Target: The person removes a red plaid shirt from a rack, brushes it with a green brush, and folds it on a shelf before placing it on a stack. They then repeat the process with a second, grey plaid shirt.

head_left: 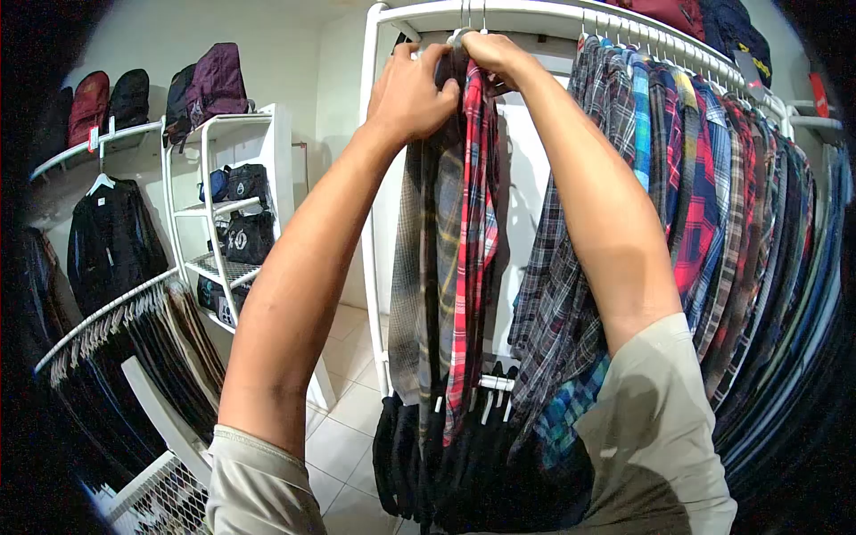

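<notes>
Both of my arms reach up to a few plaid shirts hanging at the left end of a white clothes rack. My left hand is closed at the collar of a dark grey plaid shirt, its thumb and fingers on the cloth. Just to the right, my right hand is closed at the top of a red plaid shirt; its fingertips are partly hidden. A paler checked shirt hangs on the left side. The hanger hooks show just above my hands.
A dense row of plaid shirts fills the rack's right side. Black garments hang lower down. At left stand a shelf unit with bags, backpacks above, a black jacket and a rail of trousers.
</notes>
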Action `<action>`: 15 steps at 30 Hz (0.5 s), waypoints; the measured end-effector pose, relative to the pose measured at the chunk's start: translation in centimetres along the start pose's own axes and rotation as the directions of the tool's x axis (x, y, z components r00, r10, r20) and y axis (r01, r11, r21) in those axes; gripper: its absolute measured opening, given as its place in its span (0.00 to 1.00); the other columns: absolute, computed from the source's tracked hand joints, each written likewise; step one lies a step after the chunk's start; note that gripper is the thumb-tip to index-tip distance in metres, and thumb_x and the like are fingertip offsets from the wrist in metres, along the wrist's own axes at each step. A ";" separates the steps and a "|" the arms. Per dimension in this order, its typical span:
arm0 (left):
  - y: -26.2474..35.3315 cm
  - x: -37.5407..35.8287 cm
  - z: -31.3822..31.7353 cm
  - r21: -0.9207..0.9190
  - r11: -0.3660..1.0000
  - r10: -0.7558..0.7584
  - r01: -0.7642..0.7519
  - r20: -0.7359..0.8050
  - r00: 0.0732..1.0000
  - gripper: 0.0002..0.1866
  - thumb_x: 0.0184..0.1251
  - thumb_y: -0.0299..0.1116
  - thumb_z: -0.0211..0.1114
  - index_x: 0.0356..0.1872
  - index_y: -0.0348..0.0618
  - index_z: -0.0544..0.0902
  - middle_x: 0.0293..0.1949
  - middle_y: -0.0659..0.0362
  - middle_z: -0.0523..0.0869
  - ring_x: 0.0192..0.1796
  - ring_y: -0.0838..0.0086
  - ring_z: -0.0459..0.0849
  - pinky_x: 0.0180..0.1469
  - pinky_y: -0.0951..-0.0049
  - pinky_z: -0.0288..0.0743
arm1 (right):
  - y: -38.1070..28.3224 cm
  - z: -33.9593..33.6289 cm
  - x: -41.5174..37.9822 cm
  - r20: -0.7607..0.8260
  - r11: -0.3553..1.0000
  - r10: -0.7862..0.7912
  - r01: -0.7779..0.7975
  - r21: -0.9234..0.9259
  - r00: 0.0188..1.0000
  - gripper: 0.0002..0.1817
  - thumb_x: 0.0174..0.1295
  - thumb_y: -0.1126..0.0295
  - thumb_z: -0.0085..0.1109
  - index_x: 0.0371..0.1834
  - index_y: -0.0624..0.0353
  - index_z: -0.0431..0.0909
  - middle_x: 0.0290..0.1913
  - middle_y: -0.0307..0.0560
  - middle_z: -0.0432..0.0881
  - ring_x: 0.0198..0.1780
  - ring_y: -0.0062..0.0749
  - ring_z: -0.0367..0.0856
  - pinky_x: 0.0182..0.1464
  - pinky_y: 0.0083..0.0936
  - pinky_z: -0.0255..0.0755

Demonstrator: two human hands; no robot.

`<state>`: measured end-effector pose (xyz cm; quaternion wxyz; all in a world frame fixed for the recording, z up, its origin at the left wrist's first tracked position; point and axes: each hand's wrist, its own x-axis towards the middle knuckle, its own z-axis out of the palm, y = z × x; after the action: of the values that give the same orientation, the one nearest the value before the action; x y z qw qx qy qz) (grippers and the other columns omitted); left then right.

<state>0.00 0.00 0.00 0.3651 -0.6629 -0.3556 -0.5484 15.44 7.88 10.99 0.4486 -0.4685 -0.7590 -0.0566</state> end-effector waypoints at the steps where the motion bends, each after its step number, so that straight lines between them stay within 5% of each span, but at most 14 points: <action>1: 0.2 -0.1 -0.1 -0.048 0.998 -0.031 0.033 0.051 0.998 0.32 0.62 0.44 0.65 0.70 0.53 0.74 0.67 0.37 0.72 0.69 0.41 0.72 0.69 0.49 0.70 | 0.1 0.3 0.6 0.065 0.994 -0.033 0.026 0.106 0.997 0.36 0.69 0.48 0.40 0.76 0.57 0.67 0.71 0.62 0.74 0.68 0.57 0.76 0.69 0.50 0.67; 3: 0.1 -0.2 0.6 -0.095 0.992 -0.073 0.082 0.095 0.993 0.31 0.62 0.44 0.64 0.69 0.53 0.75 0.67 0.37 0.72 0.68 0.42 0.73 0.68 0.50 0.71 | -0.1 0.8 1.1 0.136 0.978 -0.080 0.052 0.202 0.987 0.35 0.69 0.51 0.42 0.74 0.62 0.70 0.69 0.62 0.76 0.66 0.51 0.79 0.66 0.46 0.70; 5: -0.2 -0.3 1.7 -0.060 0.998 -0.005 0.002 -0.049 0.999 0.30 0.62 0.43 0.64 0.68 0.54 0.76 0.65 0.35 0.73 0.66 0.41 0.75 0.67 0.50 0.72 | -0.5 1.4 0.2 0.183 0.958 0.079 -0.126 0.257 0.980 0.33 0.69 0.54 0.41 0.66 0.68 0.76 0.63 0.64 0.80 0.60 0.47 0.82 0.59 0.43 0.75; 7: 0.2 -0.4 1.5 -0.024 1.000 -0.015 0.013 -0.070 0.997 0.30 0.61 0.42 0.64 0.67 0.54 0.77 0.64 0.35 0.73 0.66 0.41 0.75 0.67 0.50 0.72 | 0.2 2.0 -0.6 0.179 0.931 0.003 -0.068 0.358 0.984 0.31 0.67 0.55 0.46 0.61 0.73 0.78 0.57 0.64 0.82 0.55 0.45 0.84 0.52 0.42 0.77; 10: 0.4 -0.2 1.1 -0.088 0.993 -0.081 0.082 0.011 0.997 0.28 0.60 0.43 0.64 0.64 0.53 0.80 0.65 0.36 0.74 0.66 0.42 0.75 0.68 0.52 0.72 | 0.0 2.5 -1.1 -0.105 0.858 0.091 -0.025 0.513 0.990 0.29 0.60 0.60 0.58 0.55 0.77 0.79 0.50 0.60 0.85 0.47 0.38 0.86 0.44 0.39 0.78; 15: 0.5 -0.3 1.6 -0.015 0.998 -0.063 0.063 -0.016 0.998 0.28 0.61 0.44 0.66 0.65 0.56 0.80 0.64 0.39 0.76 0.66 0.44 0.76 0.68 0.52 0.72 | -0.4 -0.2 -2.3 -0.214 0.809 0.101 0.045 0.586 0.972 0.25 0.56 0.66 0.52 0.49 0.78 0.79 0.41 0.55 0.85 0.36 0.34 0.82 0.37 0.34 0.75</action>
<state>1.12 1.18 -0.55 0.3458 -0.6494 -0.3695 -0.5676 15.65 6.04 9.60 0.6584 -0.3081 -0.6738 0.1323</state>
